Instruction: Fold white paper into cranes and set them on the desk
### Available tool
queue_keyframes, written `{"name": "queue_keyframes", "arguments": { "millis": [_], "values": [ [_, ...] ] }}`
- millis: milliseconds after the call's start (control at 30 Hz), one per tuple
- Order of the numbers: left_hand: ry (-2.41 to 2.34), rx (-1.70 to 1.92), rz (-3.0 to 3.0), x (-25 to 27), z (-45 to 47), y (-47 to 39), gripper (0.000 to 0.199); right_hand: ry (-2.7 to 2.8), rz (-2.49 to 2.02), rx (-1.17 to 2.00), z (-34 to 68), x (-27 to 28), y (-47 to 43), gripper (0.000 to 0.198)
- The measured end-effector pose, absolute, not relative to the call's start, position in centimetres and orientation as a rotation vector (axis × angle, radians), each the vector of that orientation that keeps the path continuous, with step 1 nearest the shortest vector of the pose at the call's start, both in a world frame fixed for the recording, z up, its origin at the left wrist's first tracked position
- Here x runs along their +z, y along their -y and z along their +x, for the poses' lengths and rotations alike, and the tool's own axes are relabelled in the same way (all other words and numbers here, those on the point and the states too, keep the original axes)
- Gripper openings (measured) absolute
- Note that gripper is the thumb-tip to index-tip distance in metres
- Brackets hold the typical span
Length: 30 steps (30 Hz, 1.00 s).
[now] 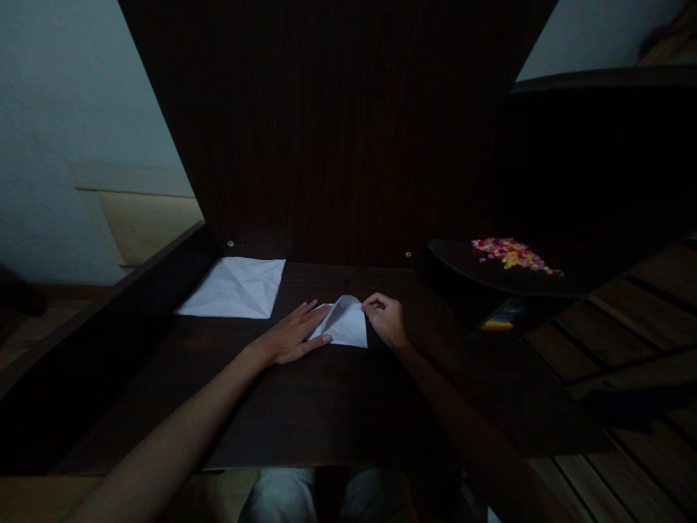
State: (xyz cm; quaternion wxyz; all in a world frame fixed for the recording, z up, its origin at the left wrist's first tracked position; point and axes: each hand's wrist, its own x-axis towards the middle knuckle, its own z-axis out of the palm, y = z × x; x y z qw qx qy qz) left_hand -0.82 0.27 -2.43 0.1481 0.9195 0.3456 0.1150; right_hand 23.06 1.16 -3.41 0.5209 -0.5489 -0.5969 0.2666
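A small folded sheet of white paper (351,330) lies on the dark wooden desk (305,407), with one flap standing partly raised. My left hand (298,334) rests flat on its left side, fingers stretched out and thumb along the near edge. At the upper right corner, my right hand (385,317) pinches the paper between thumb and fingertips. Further left on the desk is a larger white paper sheet (239,287), crossed by crease lines.
A dark upright panel (327,145) closes off the back, and a low side board (109,319) runs along the left. To the right, a curved shelf (451,261) bears a pile of small colourful pieces (512,254). Slatted wooden flooring (637,305) shows at far right.
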Motion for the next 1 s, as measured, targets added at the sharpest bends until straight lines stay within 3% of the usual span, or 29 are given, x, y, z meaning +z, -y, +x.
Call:
{"name": "queue_keyframes", "arguments": {
  "millis": [100, 233, 500, 1000],
  "values": [
    [-0.988, 0.319, 2.640, -2.41, -0.87, -0.24, 0.063, 1.575, -1.322, 0.379, 23.08, -3.03, -0.81, 0.018],
    [-0.955, 0.333, 2.658, -2.51, -1.05, -0.32, 0.063, 1.805, -1.260, 0.361, 22.80, -3.09, -0.66, 0.035],
    [-0.903, 0.335, 2.691, -2.55, -1.01, -0.49, 0.066, 1.996, -1.221, 0.335, 22.33, -3.45, -0.51, 0.021],
    [-0.986, 0.264, 2.660, -2.38, -0.90, -0.42, 0.064, 2.089, -1.271, 0.226, 22.87, -3.33, -0.63, 0.026]
  ]
}}
